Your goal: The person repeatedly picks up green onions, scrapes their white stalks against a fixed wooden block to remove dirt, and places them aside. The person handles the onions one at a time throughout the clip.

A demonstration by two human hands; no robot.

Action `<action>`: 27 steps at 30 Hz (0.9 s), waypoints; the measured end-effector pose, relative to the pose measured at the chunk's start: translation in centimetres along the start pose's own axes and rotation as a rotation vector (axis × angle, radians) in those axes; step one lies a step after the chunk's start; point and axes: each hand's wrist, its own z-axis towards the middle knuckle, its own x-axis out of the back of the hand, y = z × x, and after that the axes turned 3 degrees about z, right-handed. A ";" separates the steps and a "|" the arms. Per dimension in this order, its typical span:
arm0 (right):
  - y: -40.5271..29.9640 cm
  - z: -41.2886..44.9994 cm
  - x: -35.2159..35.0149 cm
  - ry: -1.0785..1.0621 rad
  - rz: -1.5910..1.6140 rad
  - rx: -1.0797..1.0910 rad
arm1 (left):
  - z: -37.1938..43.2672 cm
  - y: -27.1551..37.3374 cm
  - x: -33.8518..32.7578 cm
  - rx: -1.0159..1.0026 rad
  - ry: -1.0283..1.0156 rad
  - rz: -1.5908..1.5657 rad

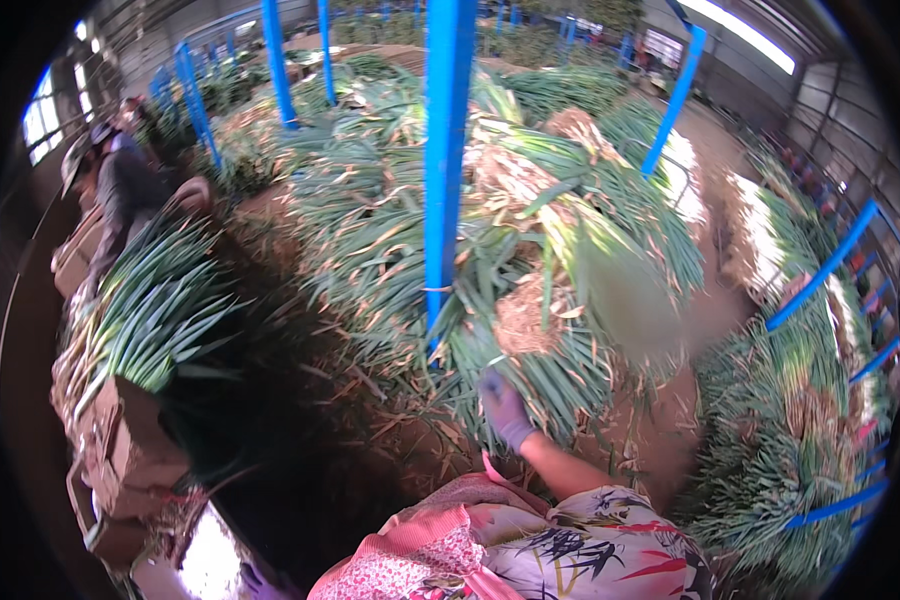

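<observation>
My right hand (505,409), in a purple-grey glove, lies against the green leaves at the near edge of a big heap of green onions (375,225). Its fingers are partly hidden among the leaves, so its grip is unclear. Just beyond it sits a tan root clump (531,319). My left hand (259,583), gloved in purple, is low at the bottom left edge, mostly cut off and dark. Near it stand a brown cardboard-like block (135,446) and a bright white surface (210,555). Another bundle of green onions (157,307) rests beyond the block.
A blue metal post (447,150) rises from the heap in front of me. More blue posts (671,105) stand around it. At the left, a person in a cap (127,184) bends over the onions. Further onion piles (780,420) line the right side, beyond a brown floor strip (660,435).
</observation>
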 end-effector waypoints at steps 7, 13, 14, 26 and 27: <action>6.9 17.1 22.7 0.620 0.206 0.010 | 1.4 7.4 0.4 0.109 0.145 -0.142; 20.9 22.0 43.7 1.108 -0.602 -0.535 | 4.2 30.5 -4.7 -0.370 -0.057 -0.861; 22.2 23.2 44.9 1.069 -0.645 -0.615 | 5.1 34.3 -2.0 -0.406 -0.117 -0.913; 23.9 20.4 48.1 0.743 0.533 -0.607 | 28.9 75.5 23.3 -1.152 -0.377 -1.323; 23.8 19.8 48.0 0.745 0.600 -0.601 | 30.3 78.1 26.2 -1.185 -0.410 -1.348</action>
